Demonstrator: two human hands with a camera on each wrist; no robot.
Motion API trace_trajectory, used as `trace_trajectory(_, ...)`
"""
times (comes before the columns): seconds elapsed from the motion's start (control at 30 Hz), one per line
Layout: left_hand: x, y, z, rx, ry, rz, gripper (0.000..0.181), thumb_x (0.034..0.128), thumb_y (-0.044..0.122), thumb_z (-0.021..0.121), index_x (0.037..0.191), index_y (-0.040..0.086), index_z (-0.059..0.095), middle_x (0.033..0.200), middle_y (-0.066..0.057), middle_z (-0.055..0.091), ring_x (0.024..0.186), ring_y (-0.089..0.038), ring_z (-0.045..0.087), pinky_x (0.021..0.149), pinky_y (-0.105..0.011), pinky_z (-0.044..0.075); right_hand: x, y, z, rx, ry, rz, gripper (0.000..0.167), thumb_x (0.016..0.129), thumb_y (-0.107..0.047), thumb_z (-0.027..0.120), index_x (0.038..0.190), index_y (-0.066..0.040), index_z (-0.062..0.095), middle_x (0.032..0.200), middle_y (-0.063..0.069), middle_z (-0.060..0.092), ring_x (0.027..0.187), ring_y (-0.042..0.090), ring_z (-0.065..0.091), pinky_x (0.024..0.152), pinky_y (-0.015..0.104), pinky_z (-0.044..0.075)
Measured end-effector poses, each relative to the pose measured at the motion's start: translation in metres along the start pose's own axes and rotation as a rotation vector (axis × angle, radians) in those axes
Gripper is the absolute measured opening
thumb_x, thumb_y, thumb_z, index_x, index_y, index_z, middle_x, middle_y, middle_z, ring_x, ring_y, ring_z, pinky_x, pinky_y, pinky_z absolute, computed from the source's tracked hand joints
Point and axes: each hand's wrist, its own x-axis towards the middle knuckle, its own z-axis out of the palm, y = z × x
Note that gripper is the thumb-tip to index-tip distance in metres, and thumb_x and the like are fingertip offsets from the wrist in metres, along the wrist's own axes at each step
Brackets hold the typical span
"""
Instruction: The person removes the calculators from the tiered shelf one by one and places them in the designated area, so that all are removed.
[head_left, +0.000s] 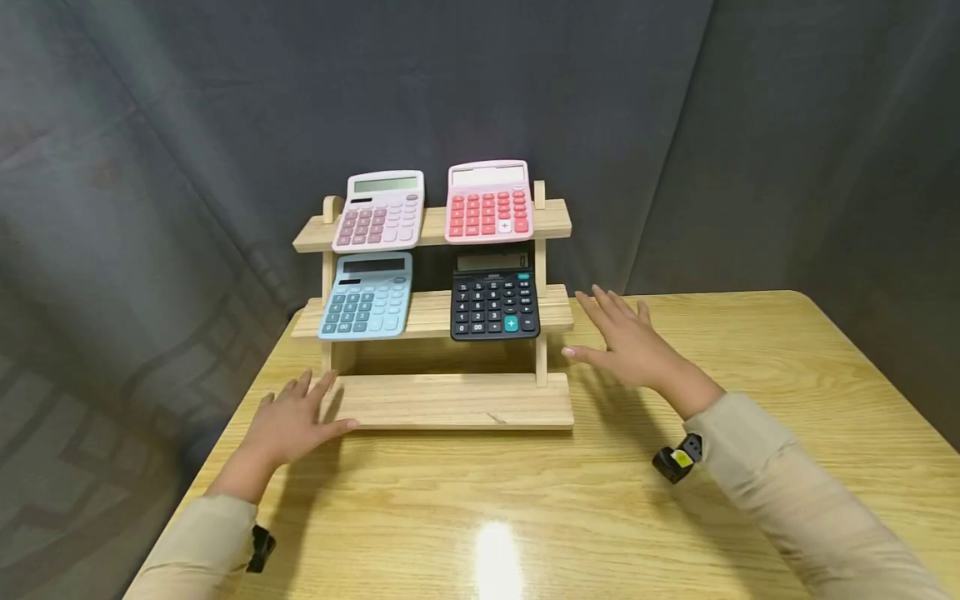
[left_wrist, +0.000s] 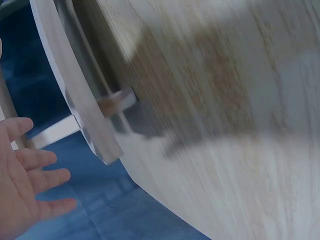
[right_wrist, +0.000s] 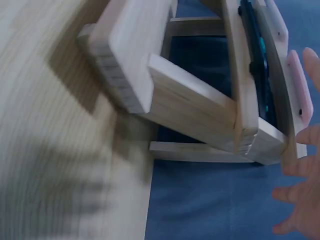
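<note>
A three-tier wooden rack (head_left: 450, 402) stands on the table. On its top shelf lean a white-and-mauve calculator (head_left: 381, 212) at left and a pink calculator (head_left: 490, 202) at right. The middle shelf carries a light blue calculator (head_left: 366, 297) and a black calculator (head_left: 495, 297). My left hand (head_left: 291, 421), fingers spread, is at the bottom shelf's left end; whether it touches the wood I cannot tell. To the right of the rack, my right hand (head_left: 626, 342) hovers with straight fingers, holding nothing. The right wrist view shows that hand (right_wrist: 305, 187) apart from the rack's side frame (right_wrist: 192, 112).
The wooden table (head_left: 405, 508) extends in front of the rack and to its right. A dark grey curtain (head_left: 480, 83) hangs close behind and along the left side. Black wrist cameras (head_left: 677, 458) are strapped at the cuffs.
</note>
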Motion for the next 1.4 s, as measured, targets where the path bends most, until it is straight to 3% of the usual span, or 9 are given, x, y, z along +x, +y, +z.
trace_trajectory(0.3, 0.003, -0.017, 0.001, -0.105, -0.049, -0.085, 0.092, 0.0775, 0.066, 0.037, 0.134, -0.006, 0.022, 0.126, -0.037, 0.026, 0.107, -0.052, 0.033, 0.077, -0.059, 0.03, 0.015, -0.008, -0.006, 0.119, 0.049, 0.013, 0.079, 0.082, -0.055, 0.044, 0.139, -0.01, 0.013, 0.141, 0.017, 0.009, 0.126, 0.034, 0.008, 0.094, 0.055, -0.005)
trace_trajectory(0.63, 0.008, -0.029, -0.002, -0.311, -0.128, -0.157, 0.086, 0.0836, 0.056, 0.038, 0.134, -0.009, 0.015, 0.126, -0.035, 0.026, 0.11, -0.05, 0.029, 0.083, -0.057, 0.027, 0.029, -0.019, -0.011, 0.216, 0.104, -0.02, 0.071, 0.087, -0.045, 0.043, 0.139, -0.007, 0.011, 0.14, 0.017, 0.012, 0.127, 0.032, 0.011, 0.097, 0.051, 0.001)
trace_trajectory(0.83, 0.014, -0.037, 0.0, -0.428, -0.142, -0.198, 0.08, 0.0874, 0.049, 0.038, 0.134, -0.01, 0.011, 0.125, -0.037, 0.025, 0.105, -0.049, 0.036, 0.081, -0.056, 0.031, 0.039, -0.023, -0.013, 0.337, 0.15, 0.038, 0.07, 0.087, -0.048, 0.04, 0.139, -0.009, 0.014, 0.14, 0.014, 0.016, 0.126, 0.031, 0.016, 0.097, 0.047, 0.015)
trace_trajectory(1.1, 0.019, -0.044, 0.007, -0.533, -0.126, -0.191, 0.072, 0.0905, 0.04, 0.038, 0.134, -0.011, 0.011, 0.125, -0.038, 0.026, 0.111, -0.051, 0.026, 0.083, -0.056, 0.028, 0.051, -0.026, -0.016, 0.477, 0.224, 0.052, 0.064, 0.088, -0.041, 0.043, 0.138, -0.008, 0.02, 0.134, 0.018, 0.028, 0.121, 0.031, 0.028, 0.096, 0.044, 0.023)
trace_trajectory(1.23, 0.021, -0.047, 0.011, -0.63, -0.136, -0.197, 0.067, 0.0924, 0.036, 0.035, 0.134, -0.01, 0.01, 0.125, -0.037, 0.025, 0.113, -0.05, 0.025, 0.085, -0.055, 0.028, 0.059, -0.029, -0.018, 0.589, 0.268, 0.042, 0.06, 0.088, -0.035, 0.047, 0.136, -0.007, 0.025, 0.128, 0.02, 0.036, 0.115, 0.03, 0.038, 0.093, 0.04, 0.029)
trace_trajectory(1.4, 0.023, -0.05, 0.017, -0.783, -0.153, -0.228, 0.061, 0.0941, 0.031, 0.032, 0.135, -0.009, 0.009, 0.127, -0.036, 0.022, 0.113, -0.048, 0.027, 0.085, -0.053, 0.03, 0.067, -0.034, -0.018, 0.685, 0.258, 0.049, 0.059, 0.089, -0.033, 0.047, 0.137, -0.006, 0.024, 0.129, 0.02, 0.036, 0.115, 0.029, 0.038, 0.093, 0.038, 0.03)
